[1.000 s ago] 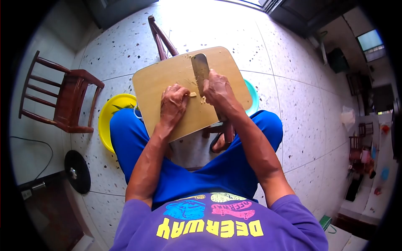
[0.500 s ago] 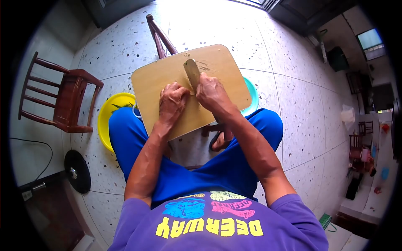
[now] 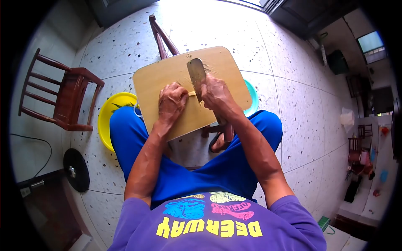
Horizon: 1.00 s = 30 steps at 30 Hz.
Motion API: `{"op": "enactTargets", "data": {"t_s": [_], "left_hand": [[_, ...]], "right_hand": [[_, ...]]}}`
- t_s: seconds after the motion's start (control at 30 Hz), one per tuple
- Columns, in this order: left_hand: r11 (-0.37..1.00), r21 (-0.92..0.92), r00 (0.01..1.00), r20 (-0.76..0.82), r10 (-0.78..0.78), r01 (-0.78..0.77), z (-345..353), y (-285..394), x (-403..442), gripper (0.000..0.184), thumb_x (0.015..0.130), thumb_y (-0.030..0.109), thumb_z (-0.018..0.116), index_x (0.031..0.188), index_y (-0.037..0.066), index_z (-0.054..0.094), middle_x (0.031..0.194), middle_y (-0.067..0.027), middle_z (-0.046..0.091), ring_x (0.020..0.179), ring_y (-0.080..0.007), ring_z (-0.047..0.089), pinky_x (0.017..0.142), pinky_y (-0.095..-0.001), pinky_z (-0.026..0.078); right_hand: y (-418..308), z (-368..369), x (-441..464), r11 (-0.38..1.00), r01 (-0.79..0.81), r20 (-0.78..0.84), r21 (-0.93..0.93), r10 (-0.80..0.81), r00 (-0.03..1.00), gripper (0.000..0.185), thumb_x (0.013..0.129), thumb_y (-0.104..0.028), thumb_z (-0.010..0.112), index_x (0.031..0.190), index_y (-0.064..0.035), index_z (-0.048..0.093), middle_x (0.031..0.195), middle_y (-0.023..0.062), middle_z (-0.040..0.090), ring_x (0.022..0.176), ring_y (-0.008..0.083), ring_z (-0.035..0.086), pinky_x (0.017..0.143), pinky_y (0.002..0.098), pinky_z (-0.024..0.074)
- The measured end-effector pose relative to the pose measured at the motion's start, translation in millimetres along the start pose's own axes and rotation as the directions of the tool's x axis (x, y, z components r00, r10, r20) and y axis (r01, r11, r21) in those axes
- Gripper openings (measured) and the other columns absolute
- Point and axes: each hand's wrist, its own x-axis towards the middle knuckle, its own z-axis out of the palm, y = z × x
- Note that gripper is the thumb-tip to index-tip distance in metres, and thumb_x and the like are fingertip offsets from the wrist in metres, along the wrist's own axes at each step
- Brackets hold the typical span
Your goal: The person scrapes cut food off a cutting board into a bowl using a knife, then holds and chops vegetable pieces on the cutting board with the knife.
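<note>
A wide-bladed cleaver (image 3: 196, 74) is held in my right hand (image 3: 217, 94), its blade over the middle of a light wooden board (image 3: 150, 83). My left hand (image 3: 172, 101) is closed on a small pale yellow piece (image 3: 192, 93), whose end sticks out from the fingertips beside the blade. Small crumbs and cut bits lie on the board around the blade. My left fingers hide the rest of the piece.
A yellow basin (image 3: 106, 121) with green leaves stands left of the board, and a turquoise basin (image 3: 252, 98) shows at its right edge. A red-brown chair (image 3: 72, 98) and a black disc (image 3: 76, 170) are farther left.
The cleaver moved left toward my left hand, then slightly back right. The pale piece, mostly covered half a second ago, shows again at my left fingertips.
</note>
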Motion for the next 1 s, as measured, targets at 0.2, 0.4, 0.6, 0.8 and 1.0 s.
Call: {"op": "enactTargets", "data": {"t_s": [0.2,0.4,0.6,0.8,1.0], "left_hand": [[1.0,0.006,0.999,0.028,-0.026,0.026,2.6,-2.7,-1.6,0.003,0.088,0.013,0.077,0.088,0.01,0.079,0.097,-0.008,0.071,0.097,-0.0316,0.067,0.091,-0.0448,0.052],[0.998,0.061,0.999,0.037,-0.022,0.019,3.4,-2.3,-2.2,0.004,0.088,0.013,0.077,0.088,0.01,0.078,0.097,-0.0079,0.071,0.097,-0.0316,0.067,0.09,-0.0454,0.051],[0.997,0.073,1.0,-0.018,0.0,0.002,3.2,2.4,-1.5,0.003,0.088,0.01,0.077,0.087,0.007,0.077,0.095,-0.0103,0.071,0.094,-0.0335,0.067,0.089,-0.0452,0.051],[0.998,0.07,1.0,-0.016,-0.006,0.007,2.1,5.0,-0.5,0.004,0.088,0.011,0.077,0.087,0.007,0.076,0.095,-0.0106,0.071,0.094,-0.0337,0.067,0.089,-0.0453,0.051],[0.998,0.068,1.0,-0.017,0.006,-0.005,1.9,2.8,-0.6,0.004,0.087,0.011,0.078,0.087,0.008,0.077,0.094,-0.0104,0.071,0.093,-0.0333,0.068,0.089,-0.0455,0.051]], "right_hand": [[-0.1,12.2,5.3,0.994,0.076,-0.08,-0.075,-0.082,0.993,0.01,0.094,-0.006,0.057,0.095,0.0043,0.06,0.082,0.034,0.067,0.083,0.0534,0.069,0.075,0.0583,0.0546],[-12.4,6.3,16.0,0.998,-0.059,-0.156,-0.029,0.054,0.986,0.012,0.094,-0.006,0.057,0.095,0.0052,0.06,0.083,0.0346,0.067,0.085,0.0542,0.069,0.078,0.058,0.0559],[-13.3,1.1,3.9,0.999,-0.021,-0.117,0.037,0.025,0.993,0.01,0.094,-0.006,0.058,0.092,0.0046,0.057,0.082,0.0338,0.066,0.082,0.053,0.069,0.075,0.0585,0.0554],[21.9,21.9,7.7,0.953,0.243,-0.086,-0.181,-0.261,0.961,0.009,0.094,-0.004,0.058,0.091,0.0032,0.055,0.078,0.0303,0.066,0.077,0.0524,0.067,0.071,0.0597,0.0532],[-6.1,7.3,13.2,1.0,-0.021,-0.117,-0.016,0.019,0.993,0.008,0.094,-0.006,0.059,0.096,0.0013,0.056,0.08,0.0305,0.068,0.08,0.0508,0.07,0.073,0.0592,0.0552]]}}
